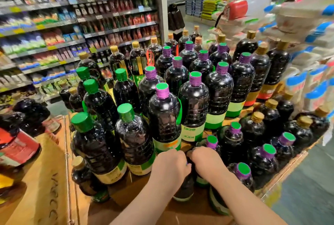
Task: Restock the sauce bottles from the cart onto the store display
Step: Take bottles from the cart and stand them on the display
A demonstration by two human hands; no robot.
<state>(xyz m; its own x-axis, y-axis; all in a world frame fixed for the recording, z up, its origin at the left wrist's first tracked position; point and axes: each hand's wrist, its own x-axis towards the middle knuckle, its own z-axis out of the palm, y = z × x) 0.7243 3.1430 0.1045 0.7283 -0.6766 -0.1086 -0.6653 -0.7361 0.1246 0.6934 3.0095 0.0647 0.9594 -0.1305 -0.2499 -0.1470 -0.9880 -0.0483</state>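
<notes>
1. Store aisle, packed shelves point(75, 31) behind at left, stacked white packs point(307, 31) at right; edges blurred.
2. Display point(54, 170) of cardboard boxes, crowded with upright dark sauce bottles point(193, 102): green caps left, purple-collared green caps centre, gold caps back and right.
3. Left hand point(169, 165) and right hand point(206, 161) low at centre front, side by side, nearly touching.
4. Both hands curled over the top of one dark bottle point(184, 188) standing between them; its cap mostly hidden, a purple bit shows.
5. Left fingers closed on that bottle; right looks closed on it too, exact contact unclear.
</notes>
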